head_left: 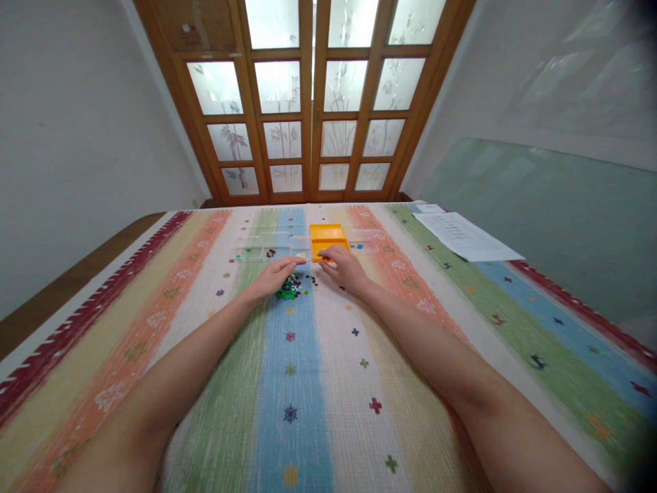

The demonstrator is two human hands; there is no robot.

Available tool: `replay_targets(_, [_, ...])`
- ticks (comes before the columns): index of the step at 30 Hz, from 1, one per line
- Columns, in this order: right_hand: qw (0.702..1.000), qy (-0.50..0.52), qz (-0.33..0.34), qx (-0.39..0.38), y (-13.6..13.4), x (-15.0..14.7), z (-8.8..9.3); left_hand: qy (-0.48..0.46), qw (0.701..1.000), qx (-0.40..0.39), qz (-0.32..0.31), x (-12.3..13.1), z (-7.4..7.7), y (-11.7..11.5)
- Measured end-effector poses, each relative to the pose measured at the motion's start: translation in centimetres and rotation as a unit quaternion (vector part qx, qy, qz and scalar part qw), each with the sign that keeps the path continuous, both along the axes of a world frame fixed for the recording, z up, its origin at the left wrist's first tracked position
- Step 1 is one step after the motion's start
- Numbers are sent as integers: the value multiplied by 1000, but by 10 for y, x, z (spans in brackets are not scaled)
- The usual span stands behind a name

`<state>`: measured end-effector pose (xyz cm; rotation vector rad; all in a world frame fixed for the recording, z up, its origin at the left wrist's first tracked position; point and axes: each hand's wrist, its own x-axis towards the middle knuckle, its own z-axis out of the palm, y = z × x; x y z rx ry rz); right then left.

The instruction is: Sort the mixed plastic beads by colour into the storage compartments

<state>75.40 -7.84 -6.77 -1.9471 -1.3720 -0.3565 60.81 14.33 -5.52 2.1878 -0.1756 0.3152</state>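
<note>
My left hand [278,276] hovers at the left side of a pile of small mixed-colour pieces [290,289], mostly green, blue and dark. Its fingers point right and come together over the edge of a clear compartment box [255,259]; whatever is between them is too small to make out. Facing it, my right hand [347,270] is at the front edge of an orange-yellow open box [327,231]. Its fingers are bent and apart, with nothing visible in them. A few dark red pieces [314,281] lie loose between the hands.
The clear box holds green and brown pieces in separate compartments. Blue pieces [360,246] lie in a clear tray [370,241] right of the orange box. Paper sheets [465,236] rest at the far right of the striped tablecloth [302,411]. Wood-and-glass doors [313,123] stand beyond.
</note>
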Motion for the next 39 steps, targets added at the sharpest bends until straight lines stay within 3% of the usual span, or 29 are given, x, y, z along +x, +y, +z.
replay_targets(4, [1000,-22,12,-18,5,-12,1,14,1000,-10,-22,-2,6,-7])
replay_targets(15, [997,-59,32,-45,5,-7,-5,20,999,-23,-43,-4,9,-13])
replay_targets(23, [997,-41,38,-46,4,-8,-4,17,999,-17,-22,-3,5,-11])
replay_targets(26, [999,-30,-10,-33,2,0,-5,-18,999,40,-11,-2,1,-9])
replay_targets(32, [984,7,-177,-3,-4,22,-9,-45,978,198,-41,-4,-6,-13])
replay_targets(39, [962,56,-266,-3,-6,29,-7,-39,963,262,-54,-7,-9,-14])
